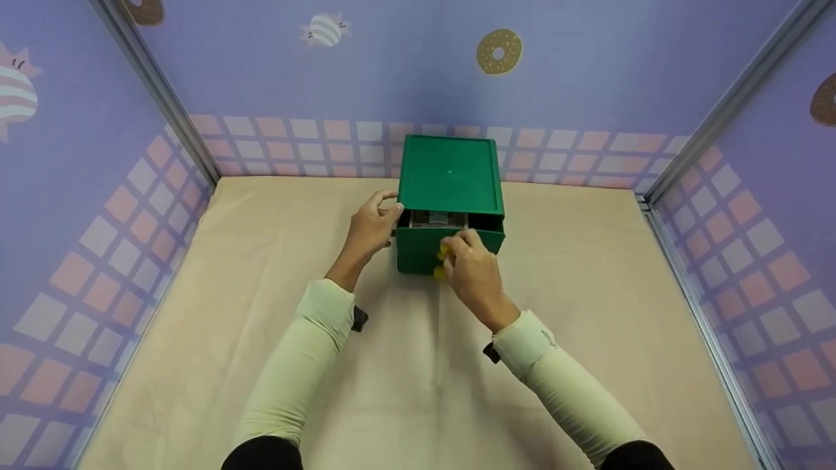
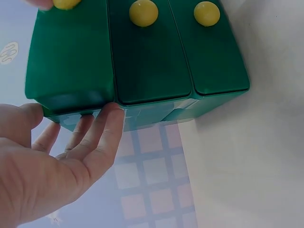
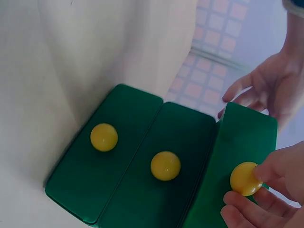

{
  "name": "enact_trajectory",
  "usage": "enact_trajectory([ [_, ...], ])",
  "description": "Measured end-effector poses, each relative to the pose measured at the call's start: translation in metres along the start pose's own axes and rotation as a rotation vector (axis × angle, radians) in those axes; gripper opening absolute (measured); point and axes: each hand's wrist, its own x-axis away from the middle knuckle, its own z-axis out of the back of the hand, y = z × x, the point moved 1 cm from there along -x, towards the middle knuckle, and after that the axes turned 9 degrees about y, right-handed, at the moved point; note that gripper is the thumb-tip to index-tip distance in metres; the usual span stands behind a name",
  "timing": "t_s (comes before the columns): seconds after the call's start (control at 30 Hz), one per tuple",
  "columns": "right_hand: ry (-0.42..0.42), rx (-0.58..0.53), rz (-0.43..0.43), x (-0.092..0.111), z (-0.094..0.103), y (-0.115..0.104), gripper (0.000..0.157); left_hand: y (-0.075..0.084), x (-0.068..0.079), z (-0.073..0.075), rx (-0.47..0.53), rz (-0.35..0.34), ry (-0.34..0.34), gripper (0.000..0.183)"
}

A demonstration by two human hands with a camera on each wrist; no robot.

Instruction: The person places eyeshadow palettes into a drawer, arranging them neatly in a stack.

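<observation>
A small green drawer cabinet (image 1: 450, 171) has three stacked drawers, each with a round yellow knob. Its top drawer (image 3: 247, 135) stands partly pulled out; inside is a pale-edged item (image 1: 437, 219) with dark markings, too small to identify. My right hand (image 1: 475, 274) pinches the top knob (image 3: 243, 179) between thumb and fingers. Against the cabinet's left side, near the top front corner, my left hand (image 1: 373, 225) rests its fairly straight fingers (image 2: 102, 135). The middle drawer (image 2: 149, 61) and bottom drawer (image 2: 216, 59) are closed, their knobs untouched.
The cabinet stands on a beige cloth-covered table (image 1: 261, 261), close to the patterned back wall (image 1: 294, 85). Similar patterned panels with metal edge rails (image 1: 705, 307) border both sides.
</observation>
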Motion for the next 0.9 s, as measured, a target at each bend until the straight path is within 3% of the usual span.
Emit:
enact_trajectory([
  [0.2, -0.040, -0.005, -0.028, -0.009, -0.006, 0.005, 0.014, 0.000, 0.003, 0.001, 0.040, 0.040, -0.013, 0.039],
  [0.63, -0.050, -0.030, -0.059, -0.026, -0.012, 0.018, 0.016, 0.001, 0.002, -0.002, 0.056, 0.043, -0.032, 0.039],
  [0.77, -0.068, -0.043, -0.045, -0.023, -0.007, 0.022, 0.022, -0.001, 0.002, -0.003, 0.018, -0.011, -0.026, 0.040],
  [0.9, 0.005, -0.046, 0.004, -0.019, 0.005, 0.029, 0.030, -0.006, 0.008, -0.001, -0.084, -0.118, -0.023, 0.045],
])
